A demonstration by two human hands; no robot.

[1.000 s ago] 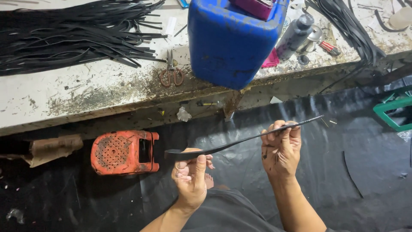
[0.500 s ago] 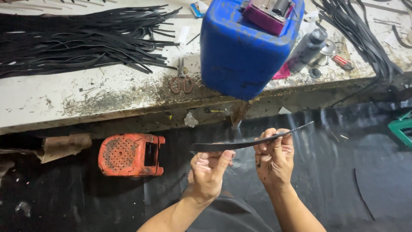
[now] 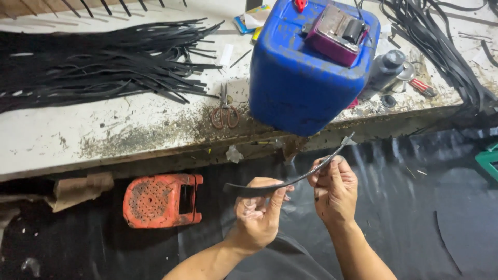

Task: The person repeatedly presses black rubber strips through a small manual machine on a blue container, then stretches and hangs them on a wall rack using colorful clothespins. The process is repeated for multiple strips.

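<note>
Gripping a thin black rubber strip (image 3: 290, 179) between them, both hands are raised in the near centre of the view, above black sheeting (image 3: 415, 207) that covers the floor. The left hand (image 3: 259, 212) has thumb and fingers curled closed round the strip near its left end, with a short length projecting leftward past the fist. The right hand (image 3: 334, 189) pinches the strip with its fingertips closed on it, palm turned toward the camera; the strip runs on up and to the right beyond this hand and ends at a pale, torn-looking tip. The strip bows slightly between the two holds (neither end touches anything else).

Beyond the hands, a stained white workbench (image 3: 104, 140) runs across the far half of the view. On it, at the left, lies a large heap of black strips (image 3: 104, 62); a further bundle of strips (image 3: 441, 46) lies at the far right. A blue plastic jerrycan (image 3: 295, 78) stands at the bench's near edge, directly beyond the hands, with a small purple-and-metal device (image 3: 337, 31) resting on its top. A pair of scissors (image 3: 224, 111) lies just left of the jerrycan. On the floor, near left, an orange perforated casing (image 3: 161, 199) lies flat, well apart from the left hand.
</note>
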